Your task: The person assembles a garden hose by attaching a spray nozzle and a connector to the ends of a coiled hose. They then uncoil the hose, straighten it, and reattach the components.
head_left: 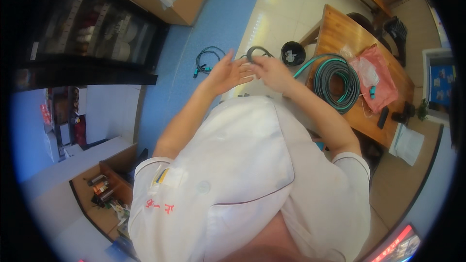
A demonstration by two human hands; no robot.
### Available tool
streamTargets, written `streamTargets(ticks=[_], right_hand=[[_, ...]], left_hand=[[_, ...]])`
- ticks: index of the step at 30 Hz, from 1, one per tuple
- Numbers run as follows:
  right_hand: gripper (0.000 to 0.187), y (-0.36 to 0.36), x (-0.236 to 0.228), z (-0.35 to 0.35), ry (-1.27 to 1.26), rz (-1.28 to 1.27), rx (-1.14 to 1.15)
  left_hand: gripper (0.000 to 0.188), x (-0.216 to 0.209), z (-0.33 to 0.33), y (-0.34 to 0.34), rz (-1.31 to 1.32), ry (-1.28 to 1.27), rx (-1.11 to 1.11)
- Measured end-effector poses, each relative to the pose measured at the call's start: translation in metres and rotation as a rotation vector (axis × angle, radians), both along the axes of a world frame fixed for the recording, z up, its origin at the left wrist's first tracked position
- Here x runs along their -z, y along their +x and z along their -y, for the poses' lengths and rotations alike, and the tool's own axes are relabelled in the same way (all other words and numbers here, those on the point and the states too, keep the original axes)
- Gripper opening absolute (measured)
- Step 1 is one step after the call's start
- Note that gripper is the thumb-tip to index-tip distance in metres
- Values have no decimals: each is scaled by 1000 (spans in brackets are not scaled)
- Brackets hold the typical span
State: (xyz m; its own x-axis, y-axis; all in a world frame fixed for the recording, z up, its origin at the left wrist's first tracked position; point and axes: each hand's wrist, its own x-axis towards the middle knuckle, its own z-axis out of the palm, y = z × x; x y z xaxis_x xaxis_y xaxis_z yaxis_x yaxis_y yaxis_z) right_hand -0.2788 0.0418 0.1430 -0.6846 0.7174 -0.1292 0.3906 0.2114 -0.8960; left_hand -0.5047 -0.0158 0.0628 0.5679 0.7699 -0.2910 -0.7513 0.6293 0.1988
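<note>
My left hand [229,73] is held out in front of me, palm showing and fingers spread, with nothing visible in its grasp. Close beside its fingertips, my right hand [274,73] is closed around a dark garden hose [258,48], which bends in a small loop above the fingers. From behind the right hand a teal-striped length runs to a large hose coil [336,86] lying on the wooden table [335,29]. A thinner dark hose with teal connectors [204,69] lies loosely looped on the blue floor strip, beyond my left hand.
A black bin [292,53] stands on the floor beside the table. On the table lie a pink plastic bag [381,80], a teal fitting [373,92] and a black object [383,117]. A dark glass-front cabinet [87,31] and a cardboard-coloured box [182,0] are at the left.
</note>
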Motion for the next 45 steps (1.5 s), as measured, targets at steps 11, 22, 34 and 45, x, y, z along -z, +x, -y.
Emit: streamTargets(ticks=[11,22,34,45], right_hand=[[8,126,79,-17,666,508,-142],[26,320,42,-96,143,279,794],[13,257,-38,-68,372,-93,985],[27,-5,12,-13,209,-256,147]], left_hand=[[20,-123,-32,-9,-429,120,-416],[18,-238,20,-236,-229,343,-809],[25,-184,124,-523,-319,-31,-1495],[52,48,40,-138,-783,-318,-457]])
